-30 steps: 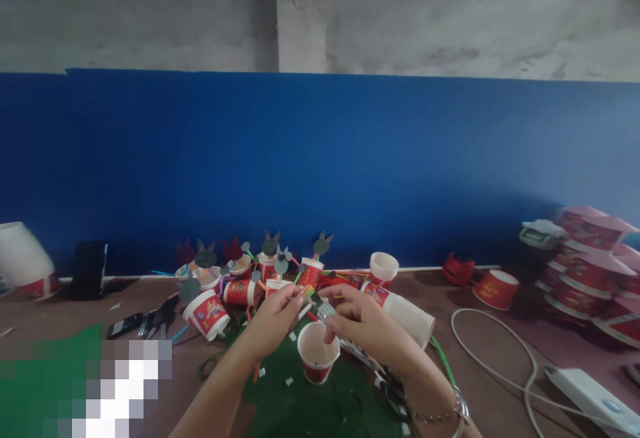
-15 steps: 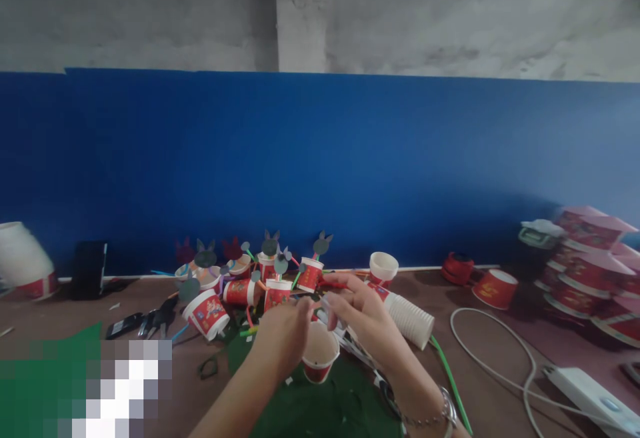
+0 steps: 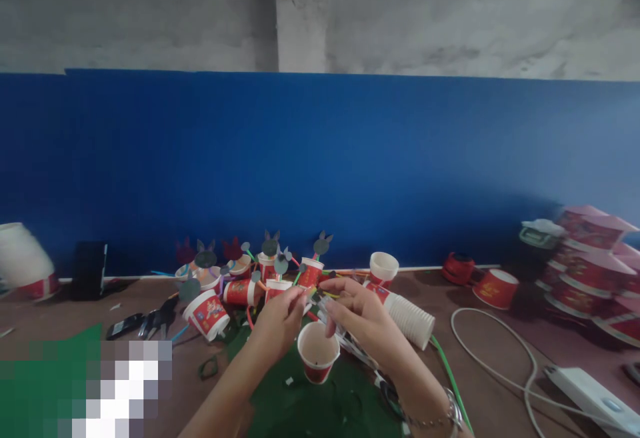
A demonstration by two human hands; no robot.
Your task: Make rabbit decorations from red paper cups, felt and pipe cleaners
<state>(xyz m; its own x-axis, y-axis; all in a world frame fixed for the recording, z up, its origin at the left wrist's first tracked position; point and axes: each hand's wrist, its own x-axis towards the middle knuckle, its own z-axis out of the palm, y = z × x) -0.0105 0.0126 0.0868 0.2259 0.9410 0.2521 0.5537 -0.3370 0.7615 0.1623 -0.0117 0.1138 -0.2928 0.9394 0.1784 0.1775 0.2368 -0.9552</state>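
Note:
In the middle of the head view my left hand (image 3: pixel 280 321) is closed in a pinch. A small reddish-yellow piece (image 3: pixel 311 291) shows at its fingertips, too small to name. My right hand (image 3: pixel 357 311) faces it a short way off, its fingers curled toward the thumb. Something pale and thin shows by that thumb; I cannot make it out. Below and between both hands, a red-and-white paper cup (image 3: pixel 319 358) stands upright with its mouth up, on a dark green mat (image 3: pixel 300 411). Neither hand grips the cup.
Behind my hands lie several red paper cups (image 3: pixel 206 315) with straws and grey animal-head cutouts (image 3: pixel 271 245). A cup stack (image 3: pixel 410 320) lies to the right, near a white cable (image 3: pixel 525 351) and power strip (image 3: pixel 590 395). Black scissors (image 3: pixel 163 318) are at left; a blue panel (image 3: pixel 320 158) stands behind.
My hands have drawn apart a little. My left hand has moved slightly up and left, uncovering more of the cup's mouth, and the small piece at its fingertips now shows.

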